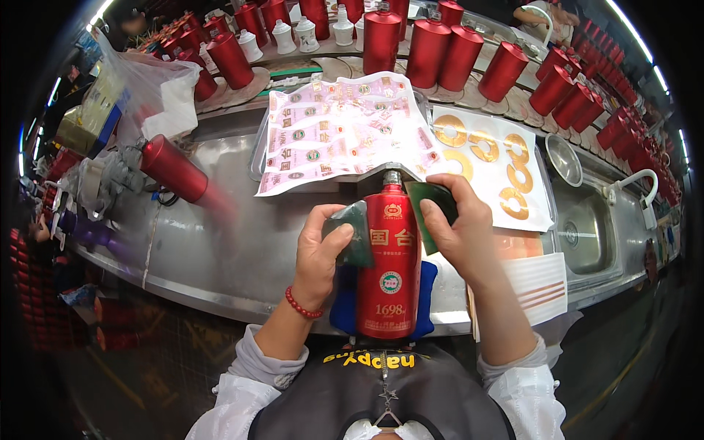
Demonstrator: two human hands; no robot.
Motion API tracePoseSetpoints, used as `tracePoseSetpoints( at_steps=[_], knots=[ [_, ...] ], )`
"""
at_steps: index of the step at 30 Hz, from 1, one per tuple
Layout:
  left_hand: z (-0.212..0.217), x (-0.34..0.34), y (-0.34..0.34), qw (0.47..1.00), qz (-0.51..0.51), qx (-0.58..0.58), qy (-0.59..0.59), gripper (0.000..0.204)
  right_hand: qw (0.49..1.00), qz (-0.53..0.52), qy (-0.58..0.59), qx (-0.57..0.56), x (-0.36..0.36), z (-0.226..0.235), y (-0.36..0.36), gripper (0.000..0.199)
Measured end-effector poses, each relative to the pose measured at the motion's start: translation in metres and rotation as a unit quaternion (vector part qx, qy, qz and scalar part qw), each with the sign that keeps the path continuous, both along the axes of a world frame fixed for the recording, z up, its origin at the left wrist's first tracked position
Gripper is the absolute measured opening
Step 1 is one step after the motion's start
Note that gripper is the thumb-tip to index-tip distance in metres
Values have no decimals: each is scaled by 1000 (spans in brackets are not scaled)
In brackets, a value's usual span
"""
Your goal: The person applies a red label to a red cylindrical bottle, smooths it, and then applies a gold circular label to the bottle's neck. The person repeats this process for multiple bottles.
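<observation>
A red bottle (387,297) with gold print and a small round green-and-white emblem is in front of me, its bare neck pointing away. Under it shows a blue pad (427,293) at the bench edge. My left hand (320,253), with a red bead bracelet at the wrist, pinches a dark green flat scraper (356,229) against the bottle's left side. A similar green scraper (433,209) is gripped between the thumb and fingers of my right hand (469,235), beside the bottle's right shoulder. Whether this one touches the bottle I cannot tell.
Beyond the bottle lie a sheet of pink-and-gold decals (330,125) and a white sheet with gold rings (506,165). A metal sink (584,235) is at the right. Red bottles (381,40) line the far conveyor (352,67); another red bottle (174,169), blurred, is at the left.
</observation>
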State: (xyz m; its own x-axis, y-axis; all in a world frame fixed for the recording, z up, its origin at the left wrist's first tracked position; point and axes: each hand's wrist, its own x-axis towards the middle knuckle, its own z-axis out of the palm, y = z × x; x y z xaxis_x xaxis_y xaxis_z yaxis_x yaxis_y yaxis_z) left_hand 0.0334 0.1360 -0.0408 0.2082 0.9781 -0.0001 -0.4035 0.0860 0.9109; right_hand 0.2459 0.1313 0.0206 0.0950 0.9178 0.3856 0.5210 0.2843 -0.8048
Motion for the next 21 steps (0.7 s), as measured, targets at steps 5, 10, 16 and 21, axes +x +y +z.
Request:
tracePoseSetpoints(
  at_steps=[5, 10, 16, 21],
  knots=[
    [-12, -12, -10, 999, 22, -26, -15, 26, 963, 161, -192, -99, -6, 38, 52, 19],
    [-33, -33, -12, 997, 35, -50, 51, 28, 877, 134, -409, 213, -16, 17, 18, 15],
    [-45, -43, -22, 992, 21, -74, 98, 29, 913, 385, -127, 43, -16, 11, -82, 15],
    [-62, -60, -21, 985, 39, -22, 169, 28, 980, -11, -188, 61, 86, -27, -110, 36]
  ],
)
